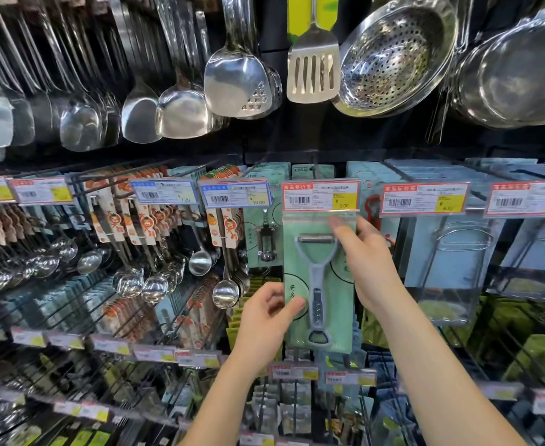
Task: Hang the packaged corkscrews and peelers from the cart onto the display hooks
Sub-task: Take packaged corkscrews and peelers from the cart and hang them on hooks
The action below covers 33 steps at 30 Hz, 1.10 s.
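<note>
Hands (266, 312) (366, 257) raised, gripping packaged peeler (319, 281) under price tag (321, 195).

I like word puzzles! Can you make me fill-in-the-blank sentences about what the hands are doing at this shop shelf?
1. Both hands hold a green card with a grey ____ packed on it.
2. The right hand pinches the packaged peeler near its ____ edge.
3. The left hand has its grip on the card's lower ____ side.
4. The red-framed price tag just above the card reads ____.

Missing words: peeler; top; left; 5.00
</note>
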Each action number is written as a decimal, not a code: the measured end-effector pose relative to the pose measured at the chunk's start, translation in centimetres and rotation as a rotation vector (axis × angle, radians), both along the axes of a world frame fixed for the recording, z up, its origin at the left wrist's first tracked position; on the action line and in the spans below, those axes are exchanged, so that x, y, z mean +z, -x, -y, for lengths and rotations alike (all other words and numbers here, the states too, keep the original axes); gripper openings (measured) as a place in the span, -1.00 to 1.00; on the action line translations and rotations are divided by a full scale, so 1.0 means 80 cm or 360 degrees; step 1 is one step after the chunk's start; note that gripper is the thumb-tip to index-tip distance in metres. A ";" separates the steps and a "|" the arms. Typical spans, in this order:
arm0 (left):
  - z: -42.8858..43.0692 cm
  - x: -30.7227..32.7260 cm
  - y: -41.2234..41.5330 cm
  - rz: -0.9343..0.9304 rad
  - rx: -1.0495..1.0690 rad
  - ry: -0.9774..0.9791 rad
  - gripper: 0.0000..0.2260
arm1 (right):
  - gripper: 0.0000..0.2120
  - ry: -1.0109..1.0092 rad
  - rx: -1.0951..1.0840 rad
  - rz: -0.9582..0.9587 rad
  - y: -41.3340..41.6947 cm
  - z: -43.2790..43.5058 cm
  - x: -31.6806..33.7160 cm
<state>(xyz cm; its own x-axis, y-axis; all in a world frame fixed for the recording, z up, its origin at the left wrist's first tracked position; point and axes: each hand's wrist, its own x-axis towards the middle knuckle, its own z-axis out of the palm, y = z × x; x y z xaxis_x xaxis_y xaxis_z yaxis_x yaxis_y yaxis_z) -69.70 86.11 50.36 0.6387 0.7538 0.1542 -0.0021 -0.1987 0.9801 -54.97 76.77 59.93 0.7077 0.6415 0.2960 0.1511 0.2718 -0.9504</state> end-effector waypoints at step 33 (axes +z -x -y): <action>0.033 -0.008 0.034 -0.0168 0.0064 -0.0177 -0.87 | -0.89 -0.0060 0.0072 -0.0117 -0.001 -0.007 0.013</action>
